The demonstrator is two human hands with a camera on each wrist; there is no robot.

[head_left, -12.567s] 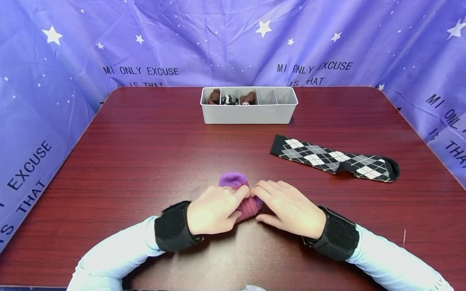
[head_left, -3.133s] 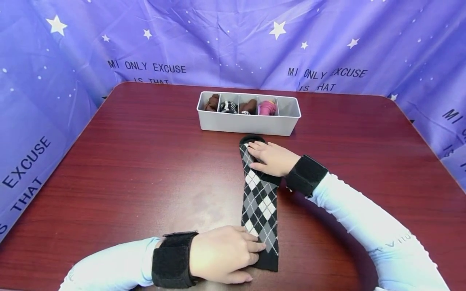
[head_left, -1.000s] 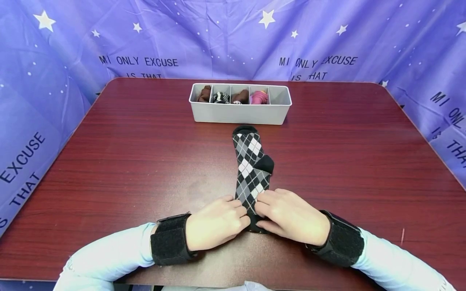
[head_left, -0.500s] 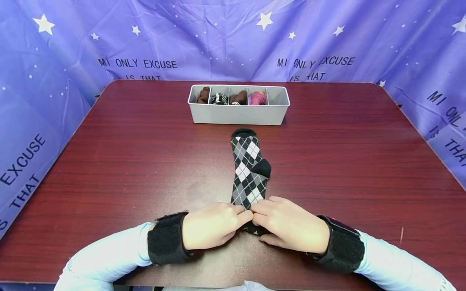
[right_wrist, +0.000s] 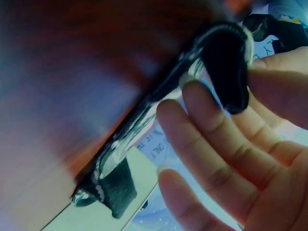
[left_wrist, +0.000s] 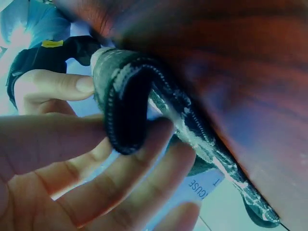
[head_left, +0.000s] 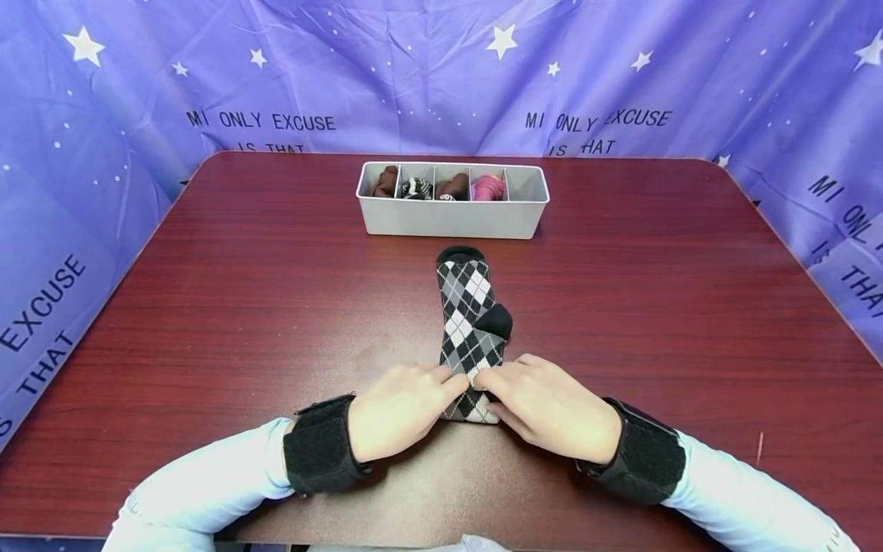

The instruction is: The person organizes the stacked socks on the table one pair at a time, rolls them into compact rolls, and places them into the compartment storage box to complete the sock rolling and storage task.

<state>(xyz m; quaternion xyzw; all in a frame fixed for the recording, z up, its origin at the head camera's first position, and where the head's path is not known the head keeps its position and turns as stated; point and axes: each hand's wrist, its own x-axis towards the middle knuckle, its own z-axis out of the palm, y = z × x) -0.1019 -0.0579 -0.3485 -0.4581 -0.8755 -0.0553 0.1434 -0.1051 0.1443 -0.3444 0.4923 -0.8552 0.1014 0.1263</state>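
A black, grey and white argyle sock (head_left: pixel 464 307) lies lengthwise in front of the person, its rounded black far end toward the box and its black heel (head_left: pixel 495 322) sticking out to the right. The near end is folded over on itself. My left hand (head_left: pixel 403 412) pinches the fold from the left between thumb and fingers. From the right, my right hand (head_left: pixel 555 410) pinches the same fold. Both wrist views show the black cuff (left_wrist: pixel 129 113) curled over into a loop, thumb outside and fingertips at its inner side. In the head view the hands partly cover the cuff.
A grey divided box (head_left: pixel 451 221) stands at the back of the dark red table (head_left: pixel 241 307). Its compartments hold brown, black-and-white, brown and pink (head_left: pixel 488 188) rolled socks; the rightmost compartment (head_left: pixel 526 185) shows bare walls. A purple star-printed cloth (head_left: pixel 428 77) hangs behind.
The pink sock went from the hands into the box. The argyle sock moved from the right to the centre and was turned lengthwise. In the last second, its near cuff got folded over, away from the person.
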